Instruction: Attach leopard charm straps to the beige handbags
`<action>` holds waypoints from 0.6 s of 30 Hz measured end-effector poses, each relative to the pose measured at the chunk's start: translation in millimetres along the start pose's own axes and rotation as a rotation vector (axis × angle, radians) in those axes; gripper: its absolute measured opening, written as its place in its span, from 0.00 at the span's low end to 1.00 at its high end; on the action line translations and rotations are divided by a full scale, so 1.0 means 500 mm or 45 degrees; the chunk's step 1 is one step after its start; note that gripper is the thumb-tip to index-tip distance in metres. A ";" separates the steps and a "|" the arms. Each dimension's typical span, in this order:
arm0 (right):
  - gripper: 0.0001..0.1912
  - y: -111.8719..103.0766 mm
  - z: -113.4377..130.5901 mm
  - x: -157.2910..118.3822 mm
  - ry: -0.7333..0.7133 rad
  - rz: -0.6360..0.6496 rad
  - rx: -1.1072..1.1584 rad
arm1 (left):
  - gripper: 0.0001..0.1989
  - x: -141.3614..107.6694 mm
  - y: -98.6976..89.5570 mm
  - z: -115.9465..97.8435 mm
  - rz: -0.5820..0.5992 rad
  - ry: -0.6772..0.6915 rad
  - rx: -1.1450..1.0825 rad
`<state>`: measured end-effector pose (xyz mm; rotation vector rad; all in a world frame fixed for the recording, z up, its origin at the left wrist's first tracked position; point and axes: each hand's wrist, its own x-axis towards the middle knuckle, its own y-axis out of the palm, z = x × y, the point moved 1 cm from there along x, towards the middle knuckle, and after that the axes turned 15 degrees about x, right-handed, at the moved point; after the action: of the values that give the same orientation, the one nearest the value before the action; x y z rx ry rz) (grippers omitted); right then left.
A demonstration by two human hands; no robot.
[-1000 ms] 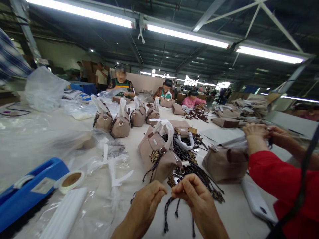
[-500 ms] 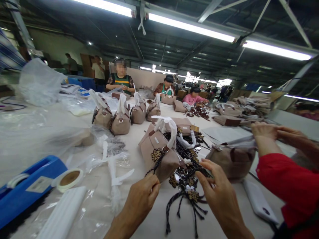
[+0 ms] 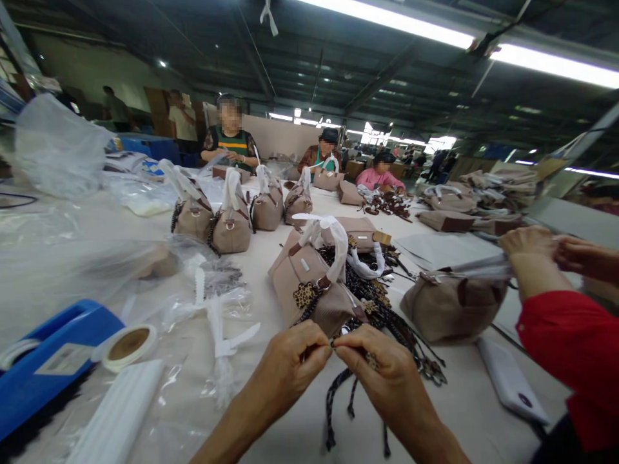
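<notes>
Before the near bag [image 3: 331, 307], left hand [image 3: 294, 357] and right hand [image 3: 391, 368] nearly hide their pinched bit [image 3: 333, 344] (too small to tell).

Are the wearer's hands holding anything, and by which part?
The left hand and right hand seem to pinch something tiny; what, and where on it, cannot be told.

Left hand [image 3: 297, 357] and right hand [image 3: 384, 361] both pinched, fingertips [image 3: 319, 357] nearly meeting. Forearms [image 3: 236, 415] angle in from near left and near right.
</notes>
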<state>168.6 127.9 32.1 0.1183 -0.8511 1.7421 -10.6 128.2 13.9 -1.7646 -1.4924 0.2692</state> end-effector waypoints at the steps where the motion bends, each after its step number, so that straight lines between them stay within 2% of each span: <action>1: 0.05 -0.004 0.001 0.006 -0.005 0.010 -0.018 | 0.10 0.006 -0.001 0.000 -0.003 -0.009 -0.021; 4: 0.07 -0.012 0.008 0.027 -0.054 0.044 -0.086 | 0.10 0.024 -0.006 0.000 -0.012 -0.033 -0.074; 7: 0.08 -0.019 0.014 0.050 -0.112 0.011 -0.143 | 0.11 0.043 -0.006 0.008 -0.034 -0.105 -0.099; 12: 0.08 -0.025 -0.007 0.089 -0.163 -0.090 -0.348 | 0.05 0.082 0.016 0.038 -0.327 -0.352 0.270; 15: 0.07 -0.013 -0.037 0.107 -0.245 -0.112 -0.439 | 0.06 0.104 0.035 0.047 -0.381 -0.352 0.453; 18: 0.06 0.004 -0.064 0.121 -0.294 -0.126 -0.441 | 0.03 0.116 0.043 0.049 -0.393 -0.343 0.521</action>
<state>155.7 194.8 36.7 0.1291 -1.2820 1.4835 6.6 191.3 1.4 -1.1916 -1.7288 0.6228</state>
